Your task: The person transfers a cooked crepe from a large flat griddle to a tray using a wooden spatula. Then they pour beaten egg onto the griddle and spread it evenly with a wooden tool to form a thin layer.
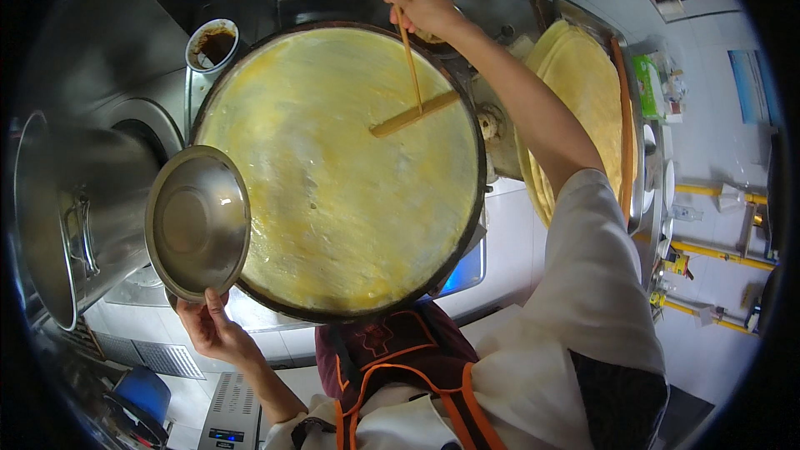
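Observation:
A thin yellow batter crepe (325, 187) covers a large round griddle (480, 169) in front of me. My right hand (425, 5) grips the thin handle of a wooden T-shaped batter spreader (415, 114), whose crossbar lies on the crepe's upper right part. At the lower left, my left hand (215, 328) holds a steel bowl (199, 225) by its rim, tilted so that its inside shows beside the griddle's left edge. Only a little moisture or residue seems to be in the bowl. Glossy streaks of egg or batter show on the crepe.
A tall steel pot (106, 200) stands at the left. A white container of brown sauce (212, 45) is at the griddle's upper left. Right of the griddle, a tray (636, 137) holds stacked crepes (578, 87). A steel-grey appliance (231, 409) stands below left.

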A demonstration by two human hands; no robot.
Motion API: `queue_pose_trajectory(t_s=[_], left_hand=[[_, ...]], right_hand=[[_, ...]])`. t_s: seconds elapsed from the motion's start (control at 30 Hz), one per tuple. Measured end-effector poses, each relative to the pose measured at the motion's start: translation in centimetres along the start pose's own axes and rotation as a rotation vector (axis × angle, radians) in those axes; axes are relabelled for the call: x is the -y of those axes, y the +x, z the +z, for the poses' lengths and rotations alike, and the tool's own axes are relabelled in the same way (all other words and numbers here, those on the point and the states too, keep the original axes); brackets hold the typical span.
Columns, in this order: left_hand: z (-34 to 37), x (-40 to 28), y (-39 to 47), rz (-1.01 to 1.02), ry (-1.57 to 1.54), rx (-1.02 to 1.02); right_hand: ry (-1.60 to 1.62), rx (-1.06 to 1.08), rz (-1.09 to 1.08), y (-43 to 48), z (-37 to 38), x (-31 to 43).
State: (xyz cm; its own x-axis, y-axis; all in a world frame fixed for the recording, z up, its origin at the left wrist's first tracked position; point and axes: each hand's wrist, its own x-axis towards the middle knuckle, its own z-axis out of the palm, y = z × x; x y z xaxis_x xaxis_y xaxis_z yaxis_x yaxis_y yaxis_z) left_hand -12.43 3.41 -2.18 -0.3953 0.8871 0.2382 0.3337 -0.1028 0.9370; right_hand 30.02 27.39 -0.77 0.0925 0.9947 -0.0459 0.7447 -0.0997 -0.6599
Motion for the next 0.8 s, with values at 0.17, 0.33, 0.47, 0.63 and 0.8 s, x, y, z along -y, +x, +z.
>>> queue_pose_trajectory(t_s=[0.17,0.33,0.47,0.63,0.8], left_hand=[[-0.8,0.3,0.0,-0.070,0.001,-0.028],[-2.6,0.8,0.1,-0.159,-0.025,-0.100],[-4.0,1.6,0.7,-0.136,-0.036,-0.089],[-5.2,2.3,1.1,-0.204,-0.133,-0.116],[-5.8,2.6,2.0,-0.117,-0.138,-0.061]], right_hand=[[-0.256,0.046,-0.381,4.3,5.7,5.5],[-0.156,0.132,-0.679,5.7,13.4,13.2],[-0.178,0.166,-0.908,2.9,17.0,19.3],[-0.172,0.180,-0.967,-3.8,16.5,21.4],[-0.457,0.232,-0.635,-7.0,12.8,16.3]])
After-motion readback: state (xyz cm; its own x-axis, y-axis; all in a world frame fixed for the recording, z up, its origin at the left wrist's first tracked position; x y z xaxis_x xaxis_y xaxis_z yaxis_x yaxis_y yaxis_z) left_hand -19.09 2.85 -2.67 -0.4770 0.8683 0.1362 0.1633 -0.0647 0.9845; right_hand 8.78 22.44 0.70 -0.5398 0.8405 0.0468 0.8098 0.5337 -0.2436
